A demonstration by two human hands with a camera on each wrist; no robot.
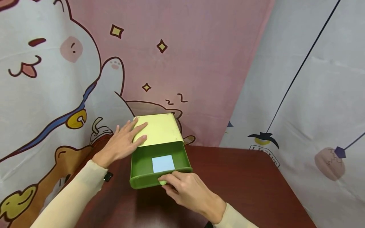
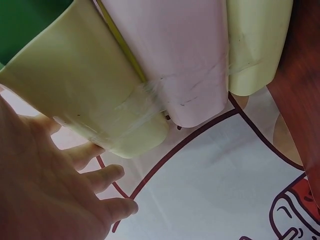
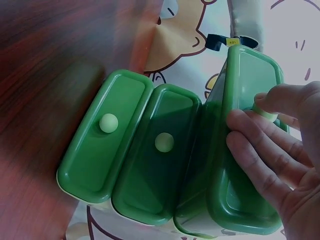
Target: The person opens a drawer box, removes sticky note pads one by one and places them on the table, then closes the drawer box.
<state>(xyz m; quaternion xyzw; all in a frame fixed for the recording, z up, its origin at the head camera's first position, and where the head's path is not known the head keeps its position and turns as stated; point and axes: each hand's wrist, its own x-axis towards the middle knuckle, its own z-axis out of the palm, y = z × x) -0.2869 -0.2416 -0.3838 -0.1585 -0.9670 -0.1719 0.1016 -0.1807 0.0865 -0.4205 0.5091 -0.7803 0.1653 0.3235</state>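
A small drawer unit with a pale yellow top stands on the table, its green top drawer pulled well out. Inside that drawer lies a light blue square, like a paper note. My left hand rests on the left side of the yellow top, fingers spread and straight. My right hand pinches the drawer's round light green knob between thumb and fingers. In the right wrist view, two lower drawers sit closed, each with its own round knob.
The dark red-brown table stretches right of the unit. Close behind hangs a cartoon-printed cloth. In the left wrist view, the unit's stacked shells are yellow, pink and yellow, with clear tape across their sides.
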